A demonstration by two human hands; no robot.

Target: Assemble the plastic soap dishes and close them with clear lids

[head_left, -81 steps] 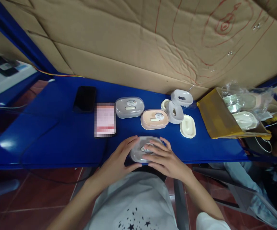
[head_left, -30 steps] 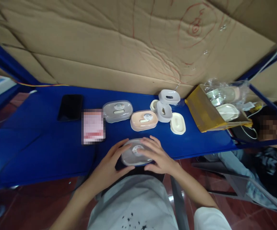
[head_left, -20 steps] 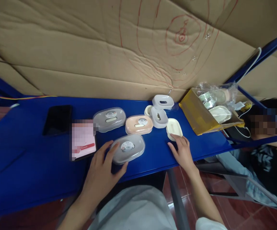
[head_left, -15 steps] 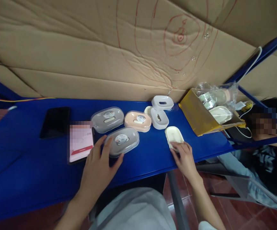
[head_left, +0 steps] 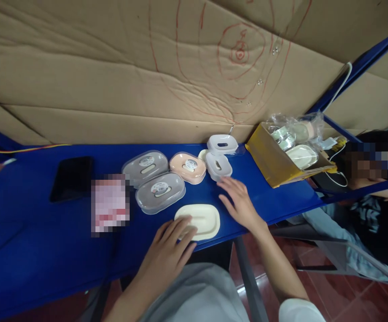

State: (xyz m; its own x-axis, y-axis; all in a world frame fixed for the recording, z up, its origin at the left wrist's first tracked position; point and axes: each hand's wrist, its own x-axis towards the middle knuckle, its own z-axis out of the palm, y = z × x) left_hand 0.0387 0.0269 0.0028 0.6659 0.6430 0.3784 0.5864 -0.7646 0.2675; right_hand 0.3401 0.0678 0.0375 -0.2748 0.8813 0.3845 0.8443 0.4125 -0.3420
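From my remote station I'd call this a small workshop, though I can't be sure: a blue bench (head_left: pixel 40 250) against a cardboard sheet (head_left: pixel 90 85) scribbled in red, plastic cases (head_left: pixel 167 199) spread on top, an open carton (head_left: pixel 264 156) at right, another person (head_left: pixel 371 219) beyond, red tiles (head_left: pixel 335 286) below.

A shallow cream oval dish (head_left: pixel 208 220) lies flat near the front edge of the desk (head_left: pixel 33 232); toward its one o'clock, apart, sits a pale slotted oval container (head_left: pixel 226 170).

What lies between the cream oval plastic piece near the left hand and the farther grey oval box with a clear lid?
In the head view, the nearer grey oval box, clear-lidded too, lies between them.
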